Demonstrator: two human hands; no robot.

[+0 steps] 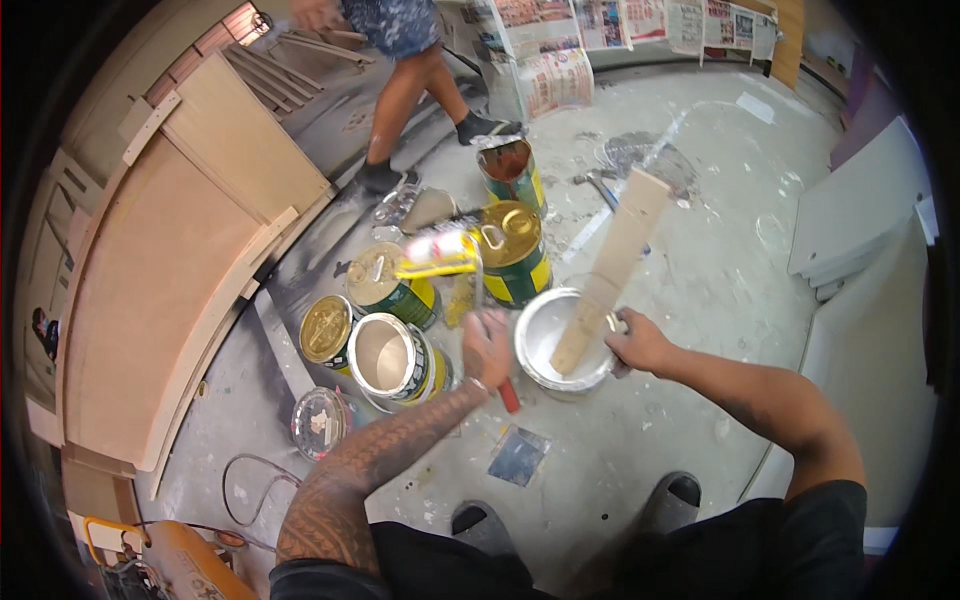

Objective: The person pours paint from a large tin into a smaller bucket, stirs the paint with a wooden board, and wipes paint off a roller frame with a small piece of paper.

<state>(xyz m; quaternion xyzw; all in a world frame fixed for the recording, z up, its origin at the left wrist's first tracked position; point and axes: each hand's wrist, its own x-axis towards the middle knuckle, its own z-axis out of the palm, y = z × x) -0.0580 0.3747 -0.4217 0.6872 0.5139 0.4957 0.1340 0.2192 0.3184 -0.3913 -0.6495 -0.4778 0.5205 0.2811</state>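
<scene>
My left hand (487, 347) is closed around the red handle of a paint roller (440, 254). Its head, smeared by motion, looks wrapped in yellow, white and red and points toward the tins. At the right rim of a white bucket (532, 345), my right hand (641, 343) is closed on the edge. A flat wooden stick (625, 240) leans in that bucket, its lower end inside and its upper end sticking out far beyond the rim. The bucket's inside is whitish. The fingers' far side is hidden.
Left of the bucket stand a green tin with a gold lid (512, 228), another lidded tin (378, 265) and an open pail (383, 357). Beyond are an open tin (507, 165), a hammer (600, 187) and another person's legs (405, 100). Wooden panels (190, 260) line the left.
</scene>
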